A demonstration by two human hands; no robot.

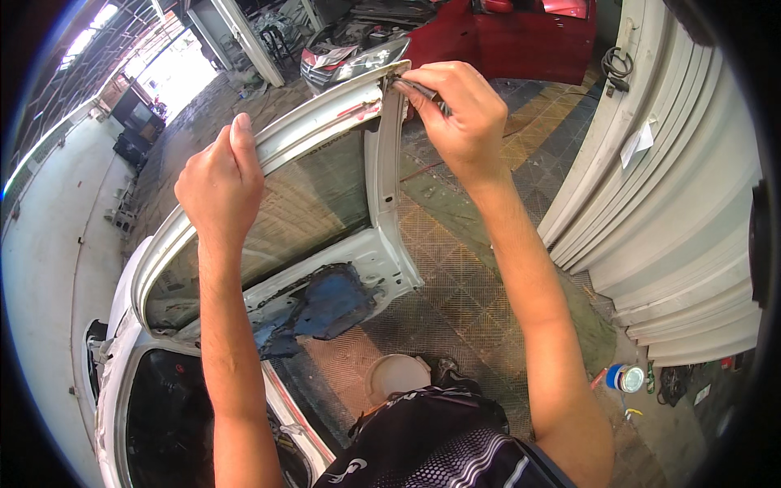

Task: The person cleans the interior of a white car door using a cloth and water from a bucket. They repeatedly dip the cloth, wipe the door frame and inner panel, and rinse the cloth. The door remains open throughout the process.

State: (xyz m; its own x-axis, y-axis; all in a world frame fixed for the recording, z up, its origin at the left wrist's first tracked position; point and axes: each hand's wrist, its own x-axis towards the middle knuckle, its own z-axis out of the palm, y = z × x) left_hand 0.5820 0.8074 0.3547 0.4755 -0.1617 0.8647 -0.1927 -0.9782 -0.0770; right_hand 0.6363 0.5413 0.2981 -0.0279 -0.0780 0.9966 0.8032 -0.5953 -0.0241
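Observation:
A white car door [389,252] stands open in front of me, its upper window frame [313,114] slanting up to the right. Closed around that frame, left of its top corner, is my left hand [221,183], thumb up on the near side. At the corner, my right hand [465,118] pinches a thin dark piece [429,93] against the frame; its kind is too small to make out. Reddish marks show on the paint just below the corner. The window glass [317,187] is in place. Lower down, a torn blue-black sheet [329,302] covers part of the inner door.
A whitish bucket [397,376] stands on the grid floor by my body. A red car [480,41] with its front exposed is parked beyond the door. White folded panels [683,211] line the right, near a blue-and-white can [625,378]. A white wall [53,244] runs along the left.

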